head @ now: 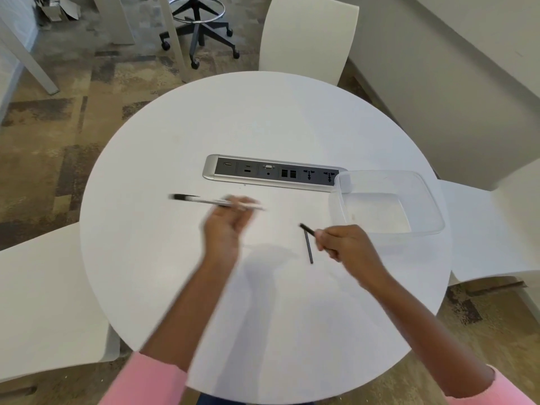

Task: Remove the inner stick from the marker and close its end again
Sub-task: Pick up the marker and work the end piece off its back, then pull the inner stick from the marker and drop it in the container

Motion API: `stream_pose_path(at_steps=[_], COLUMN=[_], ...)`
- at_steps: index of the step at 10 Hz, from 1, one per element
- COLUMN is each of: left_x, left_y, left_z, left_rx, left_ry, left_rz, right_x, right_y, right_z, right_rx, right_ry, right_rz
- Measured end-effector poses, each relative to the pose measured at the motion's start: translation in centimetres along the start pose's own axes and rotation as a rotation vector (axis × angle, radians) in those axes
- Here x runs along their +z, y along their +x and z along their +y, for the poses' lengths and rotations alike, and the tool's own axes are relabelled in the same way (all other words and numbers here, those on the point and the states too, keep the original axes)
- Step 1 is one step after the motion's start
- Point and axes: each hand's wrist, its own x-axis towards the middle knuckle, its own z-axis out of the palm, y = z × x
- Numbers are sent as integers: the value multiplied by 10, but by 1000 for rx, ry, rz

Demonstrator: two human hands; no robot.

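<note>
My left hand [226, 226] grips a marker [201, 200], white-bodied with a black cap at its left end, held level above the round white table [175, 141]; hand and marker are blurred. My right hand [342, 241] pinches a thin black inner stick [306, 228] that pokes out up-left from the fingers. A second thin black stick [309, 248] lies on the table just left of my right hand, pointing toward me. Whether the marker's right end is closed is hidden by blur.
A clear plastic container [388, 229] stands at the right of the table, over the end of a silver socket strip [263, 172]. White chairs [306, 39] surround the table, and a wheeled stool base [198, 33] sits beyond.
</note>
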Motion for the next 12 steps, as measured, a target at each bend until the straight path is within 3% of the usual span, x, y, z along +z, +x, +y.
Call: stream_pose_path(at_steps=[1, 3, 8, 12], left_x=[-29, -21, -18, -18], left_y=[20, 13, 7, 5], left_z=[39, 22, 3, -7], left_rx=[104, 35, -44, -124], left_ry=[16, 54, 54, 17], left_rz=[55, -2, -50, -31], right_x=[-26, -14, 35, 66], right_y=[-3, 8, 33, 48], right_z=[18, 24, 65, 68], right_rx=[159, 201, 138, 16], right_ry=[114, 149, -407, -734], right_rz=[9, 2, 148, 108])
